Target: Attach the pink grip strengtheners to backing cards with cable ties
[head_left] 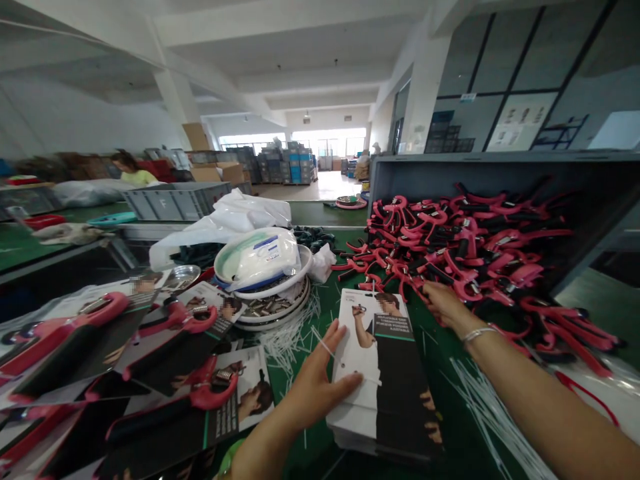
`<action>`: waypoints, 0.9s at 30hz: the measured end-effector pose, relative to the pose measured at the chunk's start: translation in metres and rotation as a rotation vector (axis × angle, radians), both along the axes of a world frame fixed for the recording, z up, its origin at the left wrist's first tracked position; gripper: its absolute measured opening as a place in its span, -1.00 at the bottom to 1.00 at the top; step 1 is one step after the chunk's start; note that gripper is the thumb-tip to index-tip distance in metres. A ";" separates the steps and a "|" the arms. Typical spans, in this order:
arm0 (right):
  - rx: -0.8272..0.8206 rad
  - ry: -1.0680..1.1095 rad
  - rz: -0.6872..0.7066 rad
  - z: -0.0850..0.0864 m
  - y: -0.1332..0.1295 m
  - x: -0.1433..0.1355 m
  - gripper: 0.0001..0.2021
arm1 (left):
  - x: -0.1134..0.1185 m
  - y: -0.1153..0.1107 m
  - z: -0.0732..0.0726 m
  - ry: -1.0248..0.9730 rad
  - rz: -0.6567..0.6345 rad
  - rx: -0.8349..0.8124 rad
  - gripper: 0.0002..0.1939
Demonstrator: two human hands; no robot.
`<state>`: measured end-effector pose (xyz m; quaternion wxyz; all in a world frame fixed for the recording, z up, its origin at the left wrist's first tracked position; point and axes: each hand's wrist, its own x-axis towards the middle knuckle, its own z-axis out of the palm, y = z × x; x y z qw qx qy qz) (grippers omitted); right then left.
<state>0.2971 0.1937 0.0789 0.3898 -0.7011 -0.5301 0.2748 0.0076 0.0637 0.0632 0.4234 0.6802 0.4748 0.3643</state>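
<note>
My left hand lies at the left edge of a stack of printed cardboard cards, thumb and fingers apart. A thin white cable tie crosses by its fingers; whether they hold it I cannot tell. My right hand reaches to the near edge of a heap of pink and black hand grip strengtheners, its fingers closed around one at the heap's edge. To the left, several hand grip strengtheners lie fixed on cards in an overlapping pile.
A grey crate lies tipped on its side behind the heap. Stacked bowls hold a plastic bag and metal springs. Loose cable ties lie on the green table at right. A grey bin and a person are farther back.
</note>
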 end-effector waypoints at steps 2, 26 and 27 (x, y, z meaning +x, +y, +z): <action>0.008 0.046 0.033 0.033 -0.018 0.004 -0.47 | -0.001 0.002 0.000 0.001 -0.033 0.004 -0.29; 0.095 -0.402 0.589 0.069 -0.169 -0.100 -0.61 | -0.014 0.006 -0.009 -0.353 -0.237 -0.157 0.01; 0.126 -0.407 0.545 0.067 -0.167 -0.093 -0.64 | -0.019 0.006 -0.007 -0.365 -0.256 -0.194 -0.01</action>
